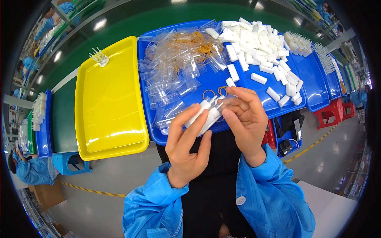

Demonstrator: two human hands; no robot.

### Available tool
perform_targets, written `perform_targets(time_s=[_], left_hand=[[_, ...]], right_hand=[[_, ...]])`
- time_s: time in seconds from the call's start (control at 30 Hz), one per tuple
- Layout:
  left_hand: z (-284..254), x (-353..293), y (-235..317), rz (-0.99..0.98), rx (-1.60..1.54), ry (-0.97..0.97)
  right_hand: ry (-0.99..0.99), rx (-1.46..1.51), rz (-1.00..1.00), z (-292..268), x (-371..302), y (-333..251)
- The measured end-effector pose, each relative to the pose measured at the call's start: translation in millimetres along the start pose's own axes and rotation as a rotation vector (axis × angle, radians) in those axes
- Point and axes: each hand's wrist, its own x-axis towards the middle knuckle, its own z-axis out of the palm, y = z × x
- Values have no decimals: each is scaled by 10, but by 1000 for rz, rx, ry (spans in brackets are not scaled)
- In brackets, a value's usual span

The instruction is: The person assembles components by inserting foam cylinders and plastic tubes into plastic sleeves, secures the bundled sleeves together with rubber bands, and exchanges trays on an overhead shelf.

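My left hand (pixel 185 148) is closed, its fingertips gripping a pair of white plastic pieces (pixel 209 121) with narrow tips pointing up and away. At those tips my right hand (pixel 249 121) pinches a clear plastic piece (pixel 227 101) between thumb and fingers; its exact shape is partly hidden. Both hands are close together above the near edge of a blue tray (pixel 210 83). Just beyond them lie orange rubber bands (pixel 209 94). Clear plastic sleeves (pixel 170 75) and more bands heap across that tray.
White rectangular blocks (pixel 254 43) are piled on the right blue tray (pixel 274 109). A yellow tray (pixel 111 103) at left carries a small upright cluster of white-tipped parts (pixel 99 58). Bundled white parts (pixel 298 43) stand at far right. Stools (pixel 328 113) and a co-worker (pixel 33 168) are farther off.
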Motion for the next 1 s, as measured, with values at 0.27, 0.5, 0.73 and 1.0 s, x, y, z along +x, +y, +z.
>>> perform_targets(time_s=[0.27,0.5,0.73,1.0], left_hand=[[232,-91,-218,228,123,109],[200,-87,-204,316,138,34],[40,-29,-190,97,51,114],[-230,-2,-265,-29,-74,182]], right_hand=[[-30,-386,-121,89,2,-40],[46,-584,-342,125,-34,-96],[-168,-280,-147,-133,268,-146],[-580,-745,-147,-324,502,-34]])
